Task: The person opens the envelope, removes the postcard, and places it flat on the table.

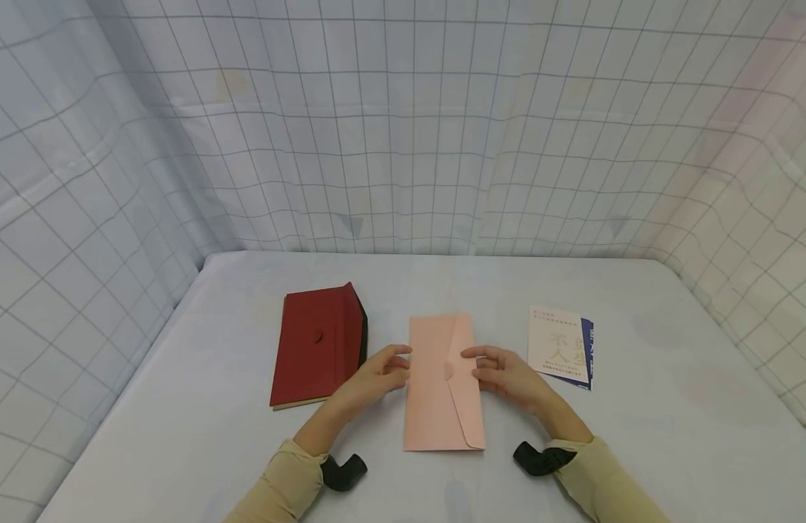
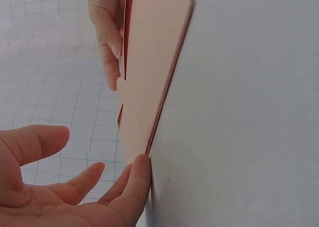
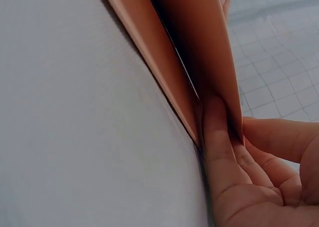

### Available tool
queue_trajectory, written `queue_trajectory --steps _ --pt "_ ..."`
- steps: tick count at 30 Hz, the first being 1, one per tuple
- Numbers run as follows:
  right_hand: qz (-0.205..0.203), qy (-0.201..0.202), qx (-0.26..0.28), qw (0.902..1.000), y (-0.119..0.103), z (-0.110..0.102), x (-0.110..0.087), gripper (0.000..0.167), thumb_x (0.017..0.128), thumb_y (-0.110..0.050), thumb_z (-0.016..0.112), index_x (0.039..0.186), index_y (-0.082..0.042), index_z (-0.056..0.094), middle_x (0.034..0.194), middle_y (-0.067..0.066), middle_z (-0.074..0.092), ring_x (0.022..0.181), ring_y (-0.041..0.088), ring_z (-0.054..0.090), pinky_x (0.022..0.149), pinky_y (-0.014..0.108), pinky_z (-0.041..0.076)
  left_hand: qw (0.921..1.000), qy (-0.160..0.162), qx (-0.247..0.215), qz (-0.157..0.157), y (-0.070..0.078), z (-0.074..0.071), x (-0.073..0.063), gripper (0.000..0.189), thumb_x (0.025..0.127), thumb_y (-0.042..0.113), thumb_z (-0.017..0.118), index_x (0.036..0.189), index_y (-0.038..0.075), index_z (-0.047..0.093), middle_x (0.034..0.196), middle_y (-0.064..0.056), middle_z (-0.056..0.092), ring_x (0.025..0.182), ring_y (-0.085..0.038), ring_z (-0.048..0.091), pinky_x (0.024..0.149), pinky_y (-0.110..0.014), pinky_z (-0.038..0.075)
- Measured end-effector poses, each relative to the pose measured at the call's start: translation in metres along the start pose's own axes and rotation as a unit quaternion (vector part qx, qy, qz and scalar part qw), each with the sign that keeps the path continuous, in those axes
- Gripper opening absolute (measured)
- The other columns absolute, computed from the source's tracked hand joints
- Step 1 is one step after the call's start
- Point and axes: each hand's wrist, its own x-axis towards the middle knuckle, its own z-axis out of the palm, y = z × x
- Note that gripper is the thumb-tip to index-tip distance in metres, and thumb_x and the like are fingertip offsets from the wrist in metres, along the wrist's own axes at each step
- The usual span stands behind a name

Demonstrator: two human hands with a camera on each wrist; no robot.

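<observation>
A pink envelope lies upright on the table in the head view, its long flap and a small rounded tab along the right side. My left hand is at its left edge; in the left wrist view, fingertips touch that edge while the thumb stands away. At the right edge, my right hand pinches the envelope's flap. The right wrist view shows its thumb outside the lifted flap and fingers tucked underneath, with a dark gap inside.
A dark red notebook with a clasp flap lies left of the envelope. To the right, a cream printed card overlaps blue printed material. The white table is surrounded by grid-patterned curtains. Black wrist devices sit at both sleeves.
</observation>
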Motion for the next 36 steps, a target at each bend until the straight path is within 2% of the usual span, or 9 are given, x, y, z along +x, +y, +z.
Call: queue_trajectory --steps 4,9,14,18,23,28,31,36 --pt "-0.007 0.001 0.008 0.9999 0.000 0.000 0.000 0.047 0.092 -0.011 0.057 0.135 0.002 0.042 0.118 0.007 0.064 0.097 0.005 0.062 0.084 0.021 0.052 1.0000 0.009 0.002 0.003 0.000 0.000 0.001 0.048 0.093 0.012 0.050 0.138 0.002 0.037 0.131 -0.025 0.044 0.117 -0.031 0.050 0.093 -0.038 0.045" --pt "-0.017 0.006 0.019 0.9996 0.000 -0.001 0.001 0.046 0.092 -0.011 0.057 0.134 0.002 0.042 0.105 -0.004 0.064 0.093 0.005 0.060 0.083 0.020 0.052 0.9989 0.045 -0.005 0.011 0.000 0.003 0.003 0.046 0.093 0.009 0.051 0.137 0.004 0.040 0.129 -0.022 0.047 0.113 -0.029 0.052 0.092 -0.037 0.046" --pt "-0.024 0.005 0.029 0.9993 -0.001 -0.002 0.001 0.048 0.092 -0.011 0.057 0.135 0.002 0.041 0.107 -0.006 0.064 0.094 0.005 0.061 0.083 0.021 0.052 0.9972 0.071 -0.012 0.019 0.001 0.007 0.004 0.047 0.090 0.007 0.054 0.136 0.008 0.045 0.133 -0.021 0.047 0.113 -0.028 0.055 0.089 -0.035 0.048" --pt "-0.025 -0.001 0.027 0.9993 -0.003 -0.001 0.001 0.050 0.091 -0.014 0.059 0.135 0.001 0.041 0.109 -0.005 0.063 0.096 0.005 0.060 0.083 0.020 0.051 0.9966 0.070 -0.035 0.027 0.000 0.011 0.006 0.052 0.087 0.006 0.057 0.137 0.009 0.045 0.135 -0.023 0.045 0.106 -0.024 0.060 0.081 -0.028 0.049" --pt "-0.026 -0.003 0.025 0.9993 -0.004 0.001 0.000 0.049 0.092 -0.014 0.058 0.135 0.000 0.041 0.104 -0.008 0.064 0.093 0.005 0.059 0.081 0.019 0.050 0.9935 0.076 -0.070 0.047 -0.001 0.016 0.006 0.052 0.085 0.003 0.060 0.135 0.006 0.047 0.131 -0.023 0.051 0.091 -0.014 0.062 0.074 -0.021 0.048" --pt "-0.029 -0.007 0.030 0.9991 -0.005 0.001 0.000 0.048 0.092 -0.015 0.058 0.135 0.000 0.041 0.107 -0.009 0.065 0.095 0.005 0.059 0.080 0.019 0.050 0.9897 0.045 -0.115 0.073 -0.002 0.018 0.007 0.054 0.085 -0.002 0.059 0.137 0.001 0.043 0.129 -0.028 0.053 0.089 -0.006 0.063 0.075 -0.019 0.051" --pt "-0.029 -0.003 0.031 0.9991 -0.007 0.002 0.000 0.048 0.092 -0.015 0.058 0.134 0.000 0.042 0.108 -0.008 0.065 0.096 0.005 0.059 0.080 0.019 0.049 0.9880 0.031 -0.127 0.082 -0.004 0.019 0.009 0.054 0.085 -0.003 0.059 0.137 -0.001 0.042 0.125 -0.031 0.055 0.084 -0.003 0.063 0.072 -0.019 0.052" --pt "-0.029 0.019 0.025 0.9991 -0.007 0.006 0.000 0.051 0.090 -0.017 0.061 0.135 -0.002 0.042 0.115 0.002 0.063 0.098 0.006 0.059 0.082 0.021 0.050 0.9862 0.046 -0.139 0.078 -0.003 0.023 0.008 0.054 0.084 -0.003 0.060 0.136 0.000 0.044 0.125 -0.030 0.056 0.086 -0.004 0.063 0.073 -0.019 0.052"
